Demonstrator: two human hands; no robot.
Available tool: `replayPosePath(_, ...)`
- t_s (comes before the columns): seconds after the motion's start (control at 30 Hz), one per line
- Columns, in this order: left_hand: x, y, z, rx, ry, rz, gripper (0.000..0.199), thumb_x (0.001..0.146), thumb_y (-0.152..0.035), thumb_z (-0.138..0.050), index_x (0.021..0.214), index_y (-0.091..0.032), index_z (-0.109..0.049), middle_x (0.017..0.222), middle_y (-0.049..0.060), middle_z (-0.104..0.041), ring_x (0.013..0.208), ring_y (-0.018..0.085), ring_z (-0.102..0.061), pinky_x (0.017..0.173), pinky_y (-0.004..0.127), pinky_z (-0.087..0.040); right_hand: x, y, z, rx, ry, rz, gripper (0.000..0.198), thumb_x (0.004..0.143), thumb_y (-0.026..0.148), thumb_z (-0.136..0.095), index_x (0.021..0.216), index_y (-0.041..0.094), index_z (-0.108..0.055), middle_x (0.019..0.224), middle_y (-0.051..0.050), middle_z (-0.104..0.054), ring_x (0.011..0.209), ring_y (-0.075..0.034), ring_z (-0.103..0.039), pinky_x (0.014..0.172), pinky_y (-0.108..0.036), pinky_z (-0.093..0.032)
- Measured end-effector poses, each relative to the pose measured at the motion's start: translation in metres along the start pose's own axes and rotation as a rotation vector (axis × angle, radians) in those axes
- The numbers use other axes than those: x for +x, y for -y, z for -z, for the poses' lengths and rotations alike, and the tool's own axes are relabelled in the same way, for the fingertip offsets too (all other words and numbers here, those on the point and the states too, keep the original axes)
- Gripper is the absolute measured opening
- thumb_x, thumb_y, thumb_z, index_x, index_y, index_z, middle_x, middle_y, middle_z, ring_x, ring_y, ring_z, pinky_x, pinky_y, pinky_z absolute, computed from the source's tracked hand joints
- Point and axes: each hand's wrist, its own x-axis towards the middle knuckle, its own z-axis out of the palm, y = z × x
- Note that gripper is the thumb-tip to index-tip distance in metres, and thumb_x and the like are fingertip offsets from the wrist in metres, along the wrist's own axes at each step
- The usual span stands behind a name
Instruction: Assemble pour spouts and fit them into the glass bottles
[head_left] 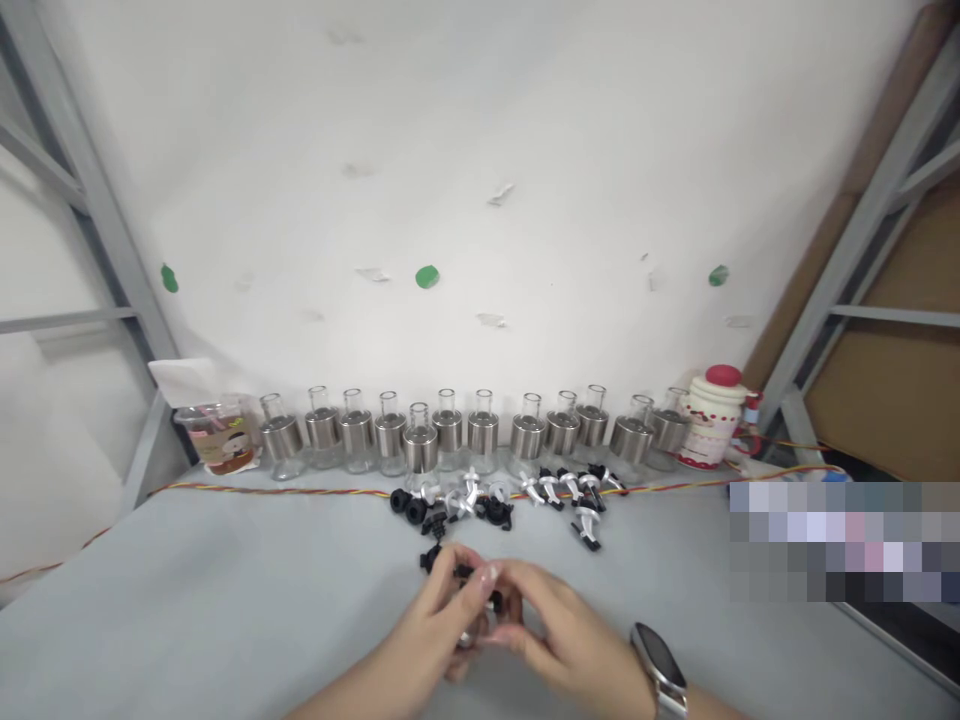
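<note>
"What is being handled?"

"A small black-and-silver piece (495, 602), in front of the row of bottles (483, 432), on the person's side of it. Fingers cover most of it, so I cannot tell whether it is one part or two."

"And the hands?"

"Both grasp it. The left hand (441, 618) pinches it between thumb and fingers; the right hand (561, 625) meets it there with bent fingers, thumb and fingertips close about the piece. A watch (658, 656) with a metal band is on the right wrist."

"What lies near them?"

"Between the hands and the row of bottles, loose parts are scattered: black stoppers (416, 511) in front of the row's middle, one just beside the left fingers, and silver spouts (587, 525) with black ends, mostly in front of the row's right half."

"Describe the row itself."

"Twelve clear glass bottles stand upright, each with a brushed metal band and an open neck. A red-and-yellow cable (285, 490) runs along the front of the row."

"And around it?"

"At the row's left end, a plastic cup (217, 440) of amber drink; at its right end, a cream jar (709, 425) with a red lid. The grey table (225, 580) stretches in front of the row. Behind it rises a white wall (570, 150) with three green stickers (427, 277)."
</note>
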Motion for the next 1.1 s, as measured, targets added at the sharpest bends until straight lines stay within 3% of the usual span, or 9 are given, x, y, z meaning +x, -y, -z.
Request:
replayPosePath(0.17, -0.003, 0.002, -0.002, 0.008, 0.123, 0.014, 0.057, 0.080, -0.059, -0.031, 0.121, -0.020, -0.029, 0.062, -0.004, -0.049, 0.042, 0.007, -0.042, 0.039, 0.018, -0.029, 0.003, 0.003, -0.004, 0.125, -0.003, -0.057, 0.015, 0.085, 0.020, -0.043, 0.096, 0.022, -0.053, 0.089, -0.001, -0.062, 0.079, -0.013, -0.057, 0.072, -0.024, -0.044)
replayPosePath(0.27, -0.004, -0.004, 0.005, 0.148, 0.003, -0.109, 0.062, 0.080, -0.056, -0.036, 0.130, -0.021, -0.024, 0.100, 0.010, -0.053, 0.074, 0.017, -0.057, 0.055, 0.026, -0.045, 0.011, -0.012, 0.007, 0.128, -0.170, -0.151, 0.016, 0.085, 0.029, -0.044, 0.093, 0.021, -0.055, 0.083, -0.002, -0.062, 0.070, -0.013, -0.058, 0.063, -0.024, -0.046)
replayPosePath(0.37, -0.005, -0.014, 0.013, 0.344, -0.206, -0.317, 0.044, 0.083, -0.045, -0.040, 0.124, -0.026, -0.040, 0.134, 0.008, -0.027, 0.106, 0.021, -0.046, 0.084, 0.032, -0.042, 0.020, -0.040, 0.030, -0.033, -0.437, -0.294, 0.023, 0.083, 0.036, -0.044, 0.091, 0.018, -0.056, 0.081, -0.004, -0.062, 0.067, -0.016, -0.057, 0.059, -0.027, -0.045)
replayPosePath(0.47, -0.006, -0.024, 0.017, 0.348, -0.327, -0.391, 0.038, 0.086, -0.040, -0.037, 0.122, -0.031, -0.042, 0.141, 0.001, -0.014, 0.119, 0.022, -0.034, 0.093, 0.033, -0.036, 0.023, -0.073, 0.055, -0.298, -0.637, -0.400, 0.026, 0.082, 0.035, -0.042, 0.094, 0.017, -0.057, 0.085, -0.006, -0.061, 0.071, -0.018, -0.055, 0.066, -0.032, -0.044)
replayPosePath(0.67, -0.001, -0.017, 0.016, 0.338, -0.387, -0.348, 0.043, 0.084, -0.040, -0.042, 0.125, -0.030, -0.038, 0.142, 0.001, -0.016, 0.120, 0.023, -0.035, 0.091, 0.031, -0.040, 0.021, -0.105, 0.064, -0.413, -0.716, -0.461, 0.042, 0.080, 0.029, -0.042, 0.119, 0.014, -0.041, 0.082, -0.006, -0.054, 0.062, -0.017, -0.052, 0.062, -0.033, -0.043)
replayPosePath(0.77, 0.006, -0.004, 0.019, 0.253, -0.421, -0.380, 0.051, 0.084, -0.040, -0.043, 0.131, -0.031, -0.026, 0.142, 0.002, -0.019, 0.121, 0.023, -0.035, 0.094, 0.032, -0.038, 0.022, -0.099, 0.052, -0.537, -0.638, -0.351, 0.038, 0.081, 0.024, -0.040, 0.118, 0.016, -0.042, 0.084, -0.006, -0.053, 0.070, -0.018, -0.052, 0.067, -0.032, -0.042)
replayPosePath(0.87, 0.010, 0.003, 0.023, 0.249, -0.397, -0.388, 0.054, 0.085, -0.037, -0.042, 0.133, -0.030, -0.018, 0.139, 0.004, -0.028, 0.125, 0.022, -0.029, 0.098, 0.035, -0.032, 0.023, -0.091, 0.037, -0.708, -0.371, -0.210, 0.028, 0.083, 0.019, -0.039, 0.110, 0.019, -0.049, 0.090, -0.007, -0.055, 0.083, -0.020, -0.051, 0.075, -0.033, -0.039)
replayPosePath(0.97, 0.011, 0.002, 0.026, 0.427, -0.389, -0.386, 0.043, 0.084, -0.035, -0.041, 0.126, -0.028, -0.033, 0.136, 0.006, -0.031, 0.118, 0.022, -0.038, 0.093, 0.035, -0.037, 0.025, -0.090, 0.024, -0.808, -0.217, -0.157, 0.024, 0.082, 0.017, -0.043, 0.104, 0.021, -0.054, 0.099, -0.008, -0.055, 0.092, -0.022, -0.047, 0.080, -0.035, -0.035)
replayPosePath(1.1, 0.010, -0.002, 0.027, 0.834, -0.376, -0.383, 0.025, 0.084, -0.031, -0.038, 0.102, -0.022, -0.053, 0.110, 0.008, -0.046, 0.088, 0.020, -0.055, 0.075, 0.035, -0.046, 0.028, -0.094, 0.018, -0.817, -0.195, -0.167, 0.019, 0.081, 0.016, -0.046, 0.097, 0.019, -0.056, 0.093, -0.007, -0.057, 0.089, -0.022, -0.047, 0.079, -0.035, -0.033)
